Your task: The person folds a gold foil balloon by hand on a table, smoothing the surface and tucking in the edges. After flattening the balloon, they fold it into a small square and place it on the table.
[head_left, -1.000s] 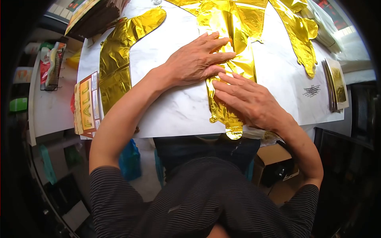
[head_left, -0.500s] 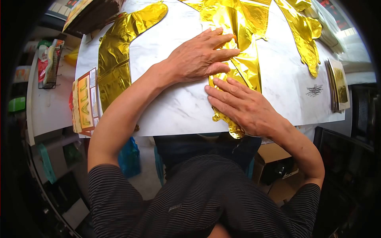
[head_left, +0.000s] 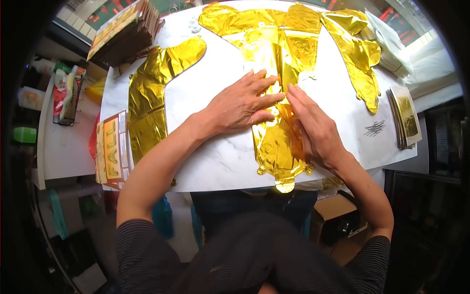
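A flat gold foil balloon (head_left: 281, 149) lies down the middle of the white marbled table, its tabbed lower end spread at the front edge. My left hand (head_left: 242, 103) rests on its left side with the fingers spread. On the other side my right hand (head_left: 318, 130) is tilted onto its edge, fingers straight and together, touching the foil. Both hands' fingertips are close to each other. A bent gold foil balloon (head_left: 147, 100) lies left of my left arm. Farther right is another gold foil balloon (head_left: 360, 73), crumpled at its top.
A tall stack of printed packs (head_left: 122, 32) stands at the back left. One pack marked FALL (head_left: 111, 149) lies at the left edge. Toward the right are a pile of thin dark pieces (head_left: 375, 128), a small stack of cards (head_left: 406, 117) and clear plastic bags (head_left: 418, 76).
The balloon's lower end has gone from narrow and folded to spread wide. My right hand has turned from palm-down onto its edge. The view has tilted, showing more of the table's back.
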{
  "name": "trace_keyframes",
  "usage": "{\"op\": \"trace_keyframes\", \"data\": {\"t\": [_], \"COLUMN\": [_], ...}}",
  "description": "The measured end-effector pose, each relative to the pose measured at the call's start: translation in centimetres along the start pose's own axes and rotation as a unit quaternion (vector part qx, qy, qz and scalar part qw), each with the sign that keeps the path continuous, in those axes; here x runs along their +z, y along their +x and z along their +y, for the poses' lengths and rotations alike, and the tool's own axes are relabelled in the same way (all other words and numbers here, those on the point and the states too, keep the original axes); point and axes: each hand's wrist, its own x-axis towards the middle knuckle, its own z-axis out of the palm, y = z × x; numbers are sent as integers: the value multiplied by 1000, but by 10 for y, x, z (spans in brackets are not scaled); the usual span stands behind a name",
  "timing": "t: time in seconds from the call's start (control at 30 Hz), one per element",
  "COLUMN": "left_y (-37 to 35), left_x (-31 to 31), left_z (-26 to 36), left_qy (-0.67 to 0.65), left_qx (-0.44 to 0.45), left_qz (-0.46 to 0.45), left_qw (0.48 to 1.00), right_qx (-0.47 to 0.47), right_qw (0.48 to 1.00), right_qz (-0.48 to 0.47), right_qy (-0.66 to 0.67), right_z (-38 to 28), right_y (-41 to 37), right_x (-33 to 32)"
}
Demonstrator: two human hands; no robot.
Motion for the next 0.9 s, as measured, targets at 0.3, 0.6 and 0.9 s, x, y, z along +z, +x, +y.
{"op": "trace_keyframes", "data": {"t": [0.3,0.6,0.9], "left_y": [-1,-1,-2], "left_x": [3,0,3], "left_z": [2,2,0], "left_qy": [-2,-5,-29], "left_qx": [-11,-15,-17], "left_qz": [17,11,14], "left_qw": [1000,1000,999], "right_qx": [57,55,78], "right_qw": [993,990,989], "right_qz": [-49,-66,-54], "right_qy": [-87,-113,-114], "right_z": [18,54,57], "right_y": [-1,25,24], "right_x": [21,10,22]}}
